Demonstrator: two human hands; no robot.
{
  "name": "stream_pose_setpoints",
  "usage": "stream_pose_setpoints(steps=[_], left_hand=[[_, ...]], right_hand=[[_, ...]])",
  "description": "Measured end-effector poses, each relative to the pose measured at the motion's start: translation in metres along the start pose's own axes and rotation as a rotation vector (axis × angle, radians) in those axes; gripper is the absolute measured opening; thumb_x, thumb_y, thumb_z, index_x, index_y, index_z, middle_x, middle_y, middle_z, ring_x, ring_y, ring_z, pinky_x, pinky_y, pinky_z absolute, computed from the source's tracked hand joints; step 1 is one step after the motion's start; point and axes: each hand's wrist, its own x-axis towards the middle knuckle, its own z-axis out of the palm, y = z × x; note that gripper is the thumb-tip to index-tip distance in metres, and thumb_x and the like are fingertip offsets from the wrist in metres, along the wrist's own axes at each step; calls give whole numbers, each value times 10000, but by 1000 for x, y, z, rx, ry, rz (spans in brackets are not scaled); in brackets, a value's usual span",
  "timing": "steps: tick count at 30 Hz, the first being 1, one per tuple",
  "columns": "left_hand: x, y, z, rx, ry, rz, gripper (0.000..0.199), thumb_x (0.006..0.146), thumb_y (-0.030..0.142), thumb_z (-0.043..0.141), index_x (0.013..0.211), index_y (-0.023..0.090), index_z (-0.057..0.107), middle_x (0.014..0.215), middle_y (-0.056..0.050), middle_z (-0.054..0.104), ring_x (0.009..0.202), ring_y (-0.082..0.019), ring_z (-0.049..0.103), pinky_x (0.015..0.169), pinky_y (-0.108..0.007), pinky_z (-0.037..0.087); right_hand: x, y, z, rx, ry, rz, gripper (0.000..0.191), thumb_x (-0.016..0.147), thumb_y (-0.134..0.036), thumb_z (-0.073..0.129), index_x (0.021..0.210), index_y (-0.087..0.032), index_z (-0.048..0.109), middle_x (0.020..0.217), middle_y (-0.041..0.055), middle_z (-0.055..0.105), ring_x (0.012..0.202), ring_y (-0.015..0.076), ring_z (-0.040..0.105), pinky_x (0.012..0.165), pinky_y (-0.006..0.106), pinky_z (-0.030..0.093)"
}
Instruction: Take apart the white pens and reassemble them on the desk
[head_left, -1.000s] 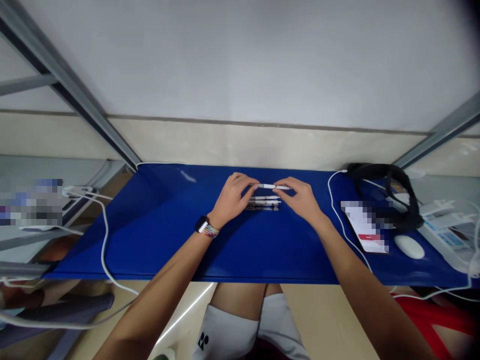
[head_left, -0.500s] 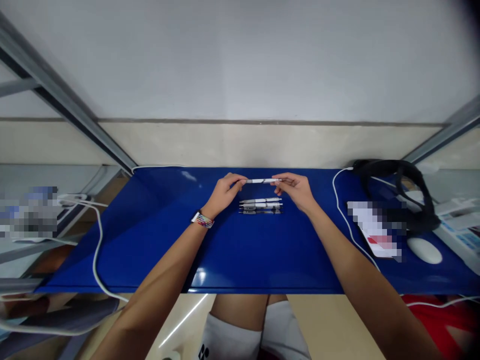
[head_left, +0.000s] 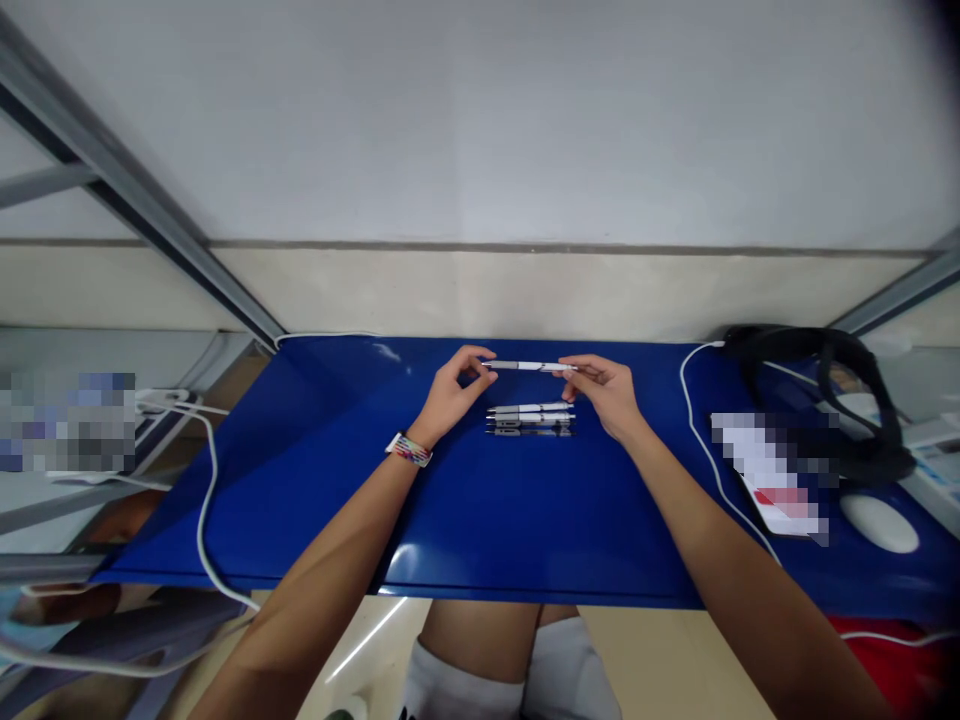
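Note:
A white pen (head_left: 529, 366) with a grey grip section is held level just above the blue table (head_left: 480, 520). My right hand (head_left: 606, 388) pinches its right end between thumb and fingertips. At the pen's grey tip, my left hand (head_left: 456, 388) has thumb and index finger a little apart, and the tip shows between them. Closer to me, several pens lie side by side in a row: white pens (head_left: 536, 408) with grey grips and a dark, see-through pen (head_left: 531, 431) nearest me. A colourful band circles my left wrist.
To the right are a white cable (head_left: 691, 405), a blurred-out phone-like item (head_left: 772, 480), a black strapped headset (head_left: 896, 420) and a white mouse (head_left: 879, 523). Another white cable (head_left: 204, 500) crosses the left side. A wall (head_left: 480, 295) stands behind the table.
My left thumb and index finger have parted at the pen's tip, so more of its grey section shows. The right hand still pinches the other end. The view has shifted slightly.

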Motion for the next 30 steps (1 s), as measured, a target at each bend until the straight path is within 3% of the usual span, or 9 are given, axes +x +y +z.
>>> stream_pose_setpoints(steps=[2,6,10,13,17,23,30], left_hand=[[0,0,-1,19,2,-4,226,1029,406,750,1169,233,788,949,-35,784,915,-211,726,928,-369,539],[-2,3,-2,110,8,13,256,1089,446,662,1026,238,796,948,-44,799,1015,-234,740,997,-397,529],[-3,3,0,70,41,-21,252,1034,429,749,1191,245,682,870,-1,770,865,-208,750,905,-375,545],[-3,1,2,80,57,-8,316,1033,404,750,1294,249,663,897,-8,784,890,-211,764,918,-376,550],[-3,0,3,77,86,28,208,1041,399,739,1170,238,714,968,-23,785,917,-206,763,933,-371,562],[-4,6,2,96,89,9,209,1038,442,737,1061,236,720,949,-21,766,901,-209,729,914,-367,540],[-5,7,-2,169,64,-23,546,1132,559,532,704,224,582,725,-21,620,826,-210,653,852,-360,498]], right_hand=[[1,1,0,-2,3,4,323,796,-440,968,1015,-220,875,904,82,859,548,155,669,544,342,566],[2,2,0,10,-15,24,307,810,-442,954,1012,-223,877,917,86,865,525,142,646,525,330,538],[2,3,-2,31,-5,31,319,784,-448,964,993,-223,875,876,75,856,503,143,637,504,325,520],[3,2,-2,30,-6,40,350,766,-468,970,992,-221,871,856,71,849,498,143,632,497,319,504],[2,2,-2,17,-8,54,373,764,-497,969,987,-217,865,873,77,851,503,142,626,503,320,495],[2,2,-2,12,-37,50,382,779,-509,959,998,-213,857,875,84,850,516,140,630,514,314,489],[0,3,-1,-24,-62,39,402,778,-538,953,1000,-218,852,850,71,841,565,157,657,549,325,530]])
